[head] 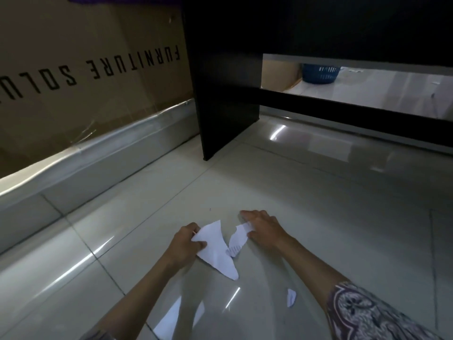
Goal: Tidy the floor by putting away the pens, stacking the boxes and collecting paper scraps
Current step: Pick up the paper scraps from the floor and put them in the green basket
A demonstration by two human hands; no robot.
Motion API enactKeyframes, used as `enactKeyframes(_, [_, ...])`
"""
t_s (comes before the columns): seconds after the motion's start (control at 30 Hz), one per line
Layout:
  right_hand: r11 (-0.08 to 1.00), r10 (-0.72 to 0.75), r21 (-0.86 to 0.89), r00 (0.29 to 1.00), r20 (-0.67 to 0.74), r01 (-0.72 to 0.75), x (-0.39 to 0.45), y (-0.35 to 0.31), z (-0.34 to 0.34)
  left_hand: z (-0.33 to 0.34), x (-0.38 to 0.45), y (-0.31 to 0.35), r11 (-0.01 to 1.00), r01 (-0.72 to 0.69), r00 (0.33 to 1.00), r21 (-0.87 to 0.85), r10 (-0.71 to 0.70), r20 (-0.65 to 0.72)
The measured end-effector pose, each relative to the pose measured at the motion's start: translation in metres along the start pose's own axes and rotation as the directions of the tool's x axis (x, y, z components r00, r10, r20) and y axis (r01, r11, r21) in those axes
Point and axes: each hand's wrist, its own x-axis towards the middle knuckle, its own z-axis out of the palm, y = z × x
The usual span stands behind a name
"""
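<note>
gripping a large white paper scrap (217, 249), the left hand (187, 244) pinches its left edge just above the tiled floor (318, 197). right hand (263, 229) lies low on the floor, fingers curled round one end of a smaller torn scrap (237, 239). a third, tiny scrap (291, 297) lies nearer the right forearm. beyond stand a dark desk panel (228, 94) and, left, a cardboard box (85, 69).
</note>
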Motion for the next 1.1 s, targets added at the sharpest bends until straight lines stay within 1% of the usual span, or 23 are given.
enactKeyframes(0.1, [0.996, 0.026, -0.084, 1.000, -0.015, -0.027, 0.002, -0.003, 0.002, -0.009, -0.008, -0.005, 0.998, -0.004, 1.000, -0.057, 0.005, 0.005])
enactKeyframes(0.17, [0.989, 0.038, -0.145, 0.999, 0.009, -0.036, 0.003, -0.004, -0.002, -0.015, -0.013, -0.005, 0.997, -0.004, 1.000, -0.078, 0.004, -0.002])
enactKeyframes(0.3, [0.985, 0.055, -0.165, 0.998, 0.026, -0.050, -0.004, -0.009, -0.007, -0.023, -0.020, 0.000, 0.993, 0.009, 1.000, -0.117, -0.012, -0.022])
enactKeyframes(0.37, [0.978, 0.029, -0.205, 0.999, 0.019, -0.025, -0.012, -0.010, -0.009, -0.026, -0.022, 0.006, 0.991, 0.009, 0.999, -0.135, -0.015, -0.043])
enactKeyframes(0.4, [0.984, 0.007, -0.177, 1.000, 0.009, -0.005, -0.014, -0.010, -0.009, -0.028, -0.023, 0.008, 0.989, 0.008, 0.998, -0.145, -0.017, -0.058])
enactKeyframes(0.47, [1.000, -0.023, 0.005, 0.999, -0.027, 0.023, -0.024, -0.006, -0.011, -0.029, -0.026, 0.012, 0.985, 0.010, 0.998, -0.170, -0.022, -0.066])
enactKeyframes(0.53, [0.970, -0.051, 0.236, 0.997, -0.062, 0.064, -0.038, 0.000, -0.016, -0.031, -0.031, 0.013, 0.984, 0.016, 0.998, -0.179, -0.027, -0.059])
enactKeyframes(0.6, [0.919, -0.083, 0.382, 0.995, -0.051, 0.096, -0.058, 0.005, -0.020, -0.032, -0.034, 0.013, 0.983, 0.016, 0.998, -0.181, -0.027, -0.054])
enactKeyframes(0.67, [0.884, -0.102, 0.460, 0.995, 0.014, 0.084, -0.082, 0.009, -0.023, -0.034, -0.038, 0.014, 0.982, 0.020, 0.998, -0.189, -0.030, -0.051])
enactKeyframes(0.73, [0.871, -0.102, 0.489, 0.992, 0.079, 0.051, -0.103, 0.014, -0.022, -0.034, -0.041, 0.015, 0.979, 0.032, 0.998, -0.200, -0.044, -0.054])
enactKeyframes(0.8, [0.894, -0.092, 0.446, 0.989, 0.112, 0.032, -0.114, 0.022, -0.020, -0.034, -0.045, 0.017, 0.978, 0.040, 0.997, -0.206, -0.051, -0.049])
enactKeyframes(0.87, [0.929, -0.104, 0.367, 0.985, 0.137, 0.047, -0.122, 0.031, -0.015, -0.033, -0.049, 0.020, 0.978, 0.039, 0.998, -0.206, -0.047, -0.035])
enactKeyframes(0.97, [0.979, -0.138, 0.169, 0.981, 0.139, 0.114, -0.131, 0.041, -0.002, -0.030, -0.054, 0.024, 0.981, 0.034, 0.999, -0.191, -0.037, -0.014])
enactKeyframes(1.03, [0.986, -0.163, 0.042, 0.978, 0.132, 0.158, -0.133, 0.043, 0.005, -0.028, -0.057, 0.027, 0.982, 0.029, 1.000, -0.184, -0.030, -0.004])
enactKeyframes(1.1, [0.988, -0.154, 0.019, 0.979, 0.132, 0.153, -0.133, 0.039, 0.007, -0.026, -0.061, 0.029, 0.983, 0.030, 1.000, -0.181, -0.029, 0.007])
